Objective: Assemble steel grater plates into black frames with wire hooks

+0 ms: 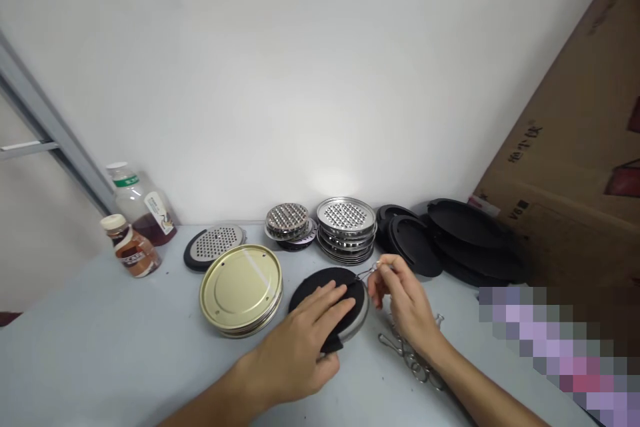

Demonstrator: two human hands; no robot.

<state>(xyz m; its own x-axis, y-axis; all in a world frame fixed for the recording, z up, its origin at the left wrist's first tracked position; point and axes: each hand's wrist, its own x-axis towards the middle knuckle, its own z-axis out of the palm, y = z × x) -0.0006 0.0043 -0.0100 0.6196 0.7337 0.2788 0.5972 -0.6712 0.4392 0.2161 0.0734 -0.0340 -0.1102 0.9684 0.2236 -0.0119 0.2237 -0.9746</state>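
My left hand [305, 340] lies over a round black disc [327, 279] with a grey rim, fingers stretched flat across its top and the thumb down by its near edge. A black tab sticks out beside that thumb. Pinched in my right hand [403, 293] is a thin metal wire clip [369, 271]; its tip reaches the disc's far right edge. Whether the tip is hooked into the disc I cannot tell. Several loose wire clips [415, 363] with looped ends lie under and beside my right wrist, partly hidden by it.
Left of the disc stands a stack of gold round lids [243, 287]. Behind are a perforated grater disc [217, 243], small grater plates [287, 219], a taller grater stack [347, 217] and black trays [465, 223]. Two bottles [131, 250] stand far left; cardboard boxes [565, 167] rise right.
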